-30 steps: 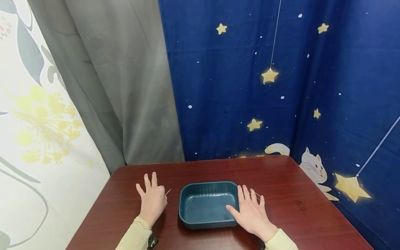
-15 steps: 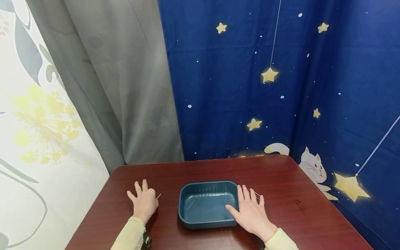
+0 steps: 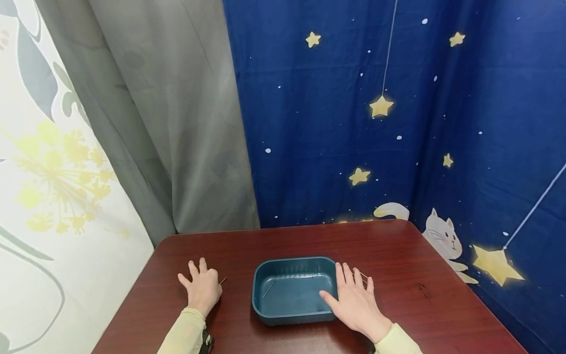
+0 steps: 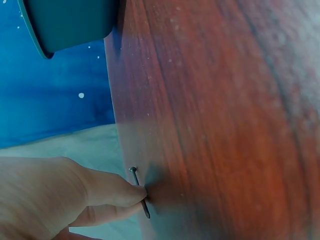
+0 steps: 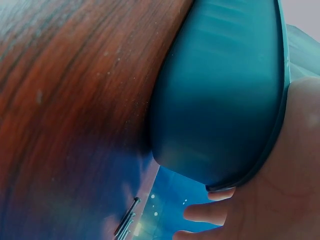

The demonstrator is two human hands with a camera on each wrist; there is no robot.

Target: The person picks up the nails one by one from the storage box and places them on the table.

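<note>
My left hand (image 3: 202,290) is low over the left side of the table, pinching an iron nail (image 4: 135,178) between thumb and forefinger. In the left wrist view the nail's head and point stick out either side of the fingertips; whether it touches the table I cannot tell. My right hand (image 3: 357,306) rests with straight fingers over the right rim of a dark teal plastic tray (image 3: 296,301), thumb reaching inside. Inside the tray lie thin nails, one slanted nail (image 3: 269,288) at left and some near the back wall. Several more nails (image 5: 128,218) lie beyond my right fingers.
The dark red wooden table (image 3: 424,314) has rounded far corners. Behind it hang a grey curtain (image 3: 208,123) and a blue curtain (image 3: 318,123) with stars. A pale floral cloth (image 3: 66,196) hangs at the left.
My left hand has moved left and a little nearer to me, away from the tray, still pinching the nail. My right hand and the tray have stayed in place.
</note>
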